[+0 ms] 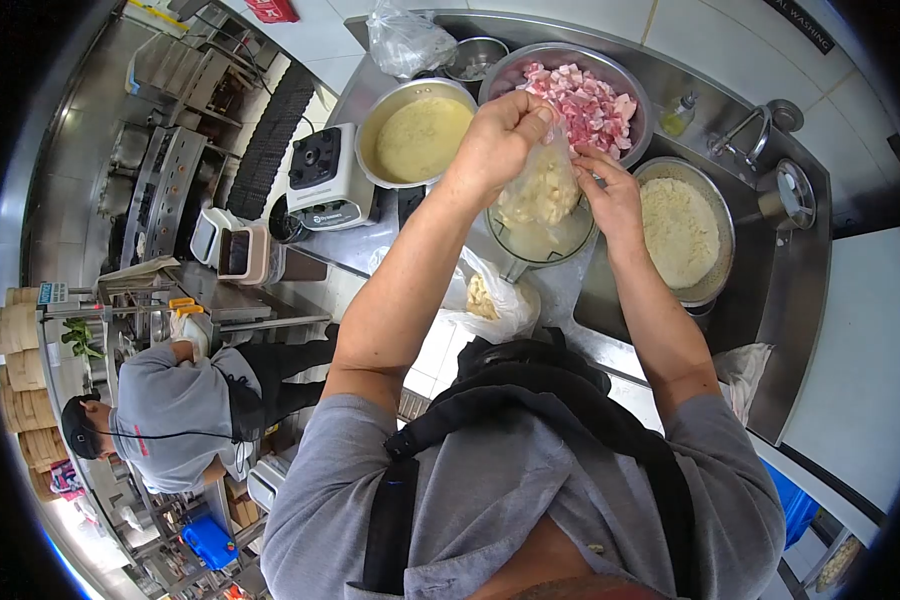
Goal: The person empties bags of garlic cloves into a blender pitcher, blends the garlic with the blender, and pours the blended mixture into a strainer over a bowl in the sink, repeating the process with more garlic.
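My left hand (505,140) pinches the gathered top of a clear plastic bag (542,180), holding it up. Pale chunky pieces, perhaps garlic cloves, fill the lower part of the bag. My right hand (610,195) grips the bag's right side with bent fingers. Directly beneath hangs the opening of a clear blender jug (542,245), with pale contents partly hidden by the bag. A second plastic bag (500,305), open and holding similar pale pieces, lies close to the counter's front edge.
Around my hands stand a bowl of diced raw meat (580,95), a pot of yellowish liquid (420,140), a blender base (330,180) and a bowl of pale, grainy food (682,235) in the sink. A tap (745,130) is at right. A co-worker (180,410) bends over another counter.
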Motion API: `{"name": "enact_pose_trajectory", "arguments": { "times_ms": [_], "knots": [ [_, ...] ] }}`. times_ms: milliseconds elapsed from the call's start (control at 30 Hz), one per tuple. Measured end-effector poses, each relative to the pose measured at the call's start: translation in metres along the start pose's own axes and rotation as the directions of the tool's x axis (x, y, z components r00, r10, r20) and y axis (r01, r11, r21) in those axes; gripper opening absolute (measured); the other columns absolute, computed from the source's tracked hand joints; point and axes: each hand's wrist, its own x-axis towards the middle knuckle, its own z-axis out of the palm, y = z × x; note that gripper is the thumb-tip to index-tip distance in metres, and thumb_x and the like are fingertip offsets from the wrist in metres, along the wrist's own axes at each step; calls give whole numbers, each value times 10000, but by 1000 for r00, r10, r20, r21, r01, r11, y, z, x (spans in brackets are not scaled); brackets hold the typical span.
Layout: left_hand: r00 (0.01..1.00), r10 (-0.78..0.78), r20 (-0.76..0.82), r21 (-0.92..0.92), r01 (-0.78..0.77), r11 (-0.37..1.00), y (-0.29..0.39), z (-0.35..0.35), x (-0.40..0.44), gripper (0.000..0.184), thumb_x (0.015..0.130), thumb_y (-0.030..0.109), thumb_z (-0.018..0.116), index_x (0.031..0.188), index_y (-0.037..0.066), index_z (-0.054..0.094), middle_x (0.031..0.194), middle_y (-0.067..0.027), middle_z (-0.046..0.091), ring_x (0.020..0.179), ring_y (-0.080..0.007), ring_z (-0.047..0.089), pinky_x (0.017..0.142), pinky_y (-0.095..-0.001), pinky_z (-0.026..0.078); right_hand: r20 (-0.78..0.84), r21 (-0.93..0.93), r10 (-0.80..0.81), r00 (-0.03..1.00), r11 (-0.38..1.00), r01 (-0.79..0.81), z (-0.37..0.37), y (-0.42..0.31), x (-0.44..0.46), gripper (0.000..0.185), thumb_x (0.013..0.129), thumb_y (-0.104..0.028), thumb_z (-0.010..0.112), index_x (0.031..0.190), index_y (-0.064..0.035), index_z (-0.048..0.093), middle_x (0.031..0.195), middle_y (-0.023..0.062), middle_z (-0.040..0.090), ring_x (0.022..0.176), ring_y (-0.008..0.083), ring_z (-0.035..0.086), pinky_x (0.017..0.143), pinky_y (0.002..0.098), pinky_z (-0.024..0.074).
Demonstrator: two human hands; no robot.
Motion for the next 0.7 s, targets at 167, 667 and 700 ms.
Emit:
{"name": "enact_pose_trajectory", "arguments": {
  "times_ms": [167, 667, 700],
  "knots": [
    [977, 67, 202, -303, -2, 953, 7, -18, -4, 171, 939, 159, 540, 975, -5, 574, 875, -56, 579, 892, -157, 546, 837, -293, 410, -127, 95, -46, 991, 994, 58, -3, -32, 12, 248, 852, -163, 641, 1045, -7, 659, 1110, 135, 645, 1057, 223, 599, 915, 317, 439],
    [941, 172, 292, -479, -12, 878, -12, -47, -27, 157, 943, 188, 532, 957, 33, 557, 875, -53, 551, 924, -189, 544, 886, -333, 403, 7, 506, 130, 992, 855, -115, 3, -52, 9, 106, 842, -82, 667, 913, -4, 666, 835, -3, 651, 756, 68, 579, 702, 212, 455],
    [940, 177, 292, -481, -15, 877, -14, -49, -29, 157, 943, 188, 532, 957, 33, 557, 875, -53, 551, 924, -189, 544, 886, -333, 403, -59, 522, 103, 993, 851, -57, 0, -60, 7, 98, 842, -79, 663, 911, -9, 666, 830, -4, 651, 754, 67, 578, 698, 214, 454]
  ]
}}
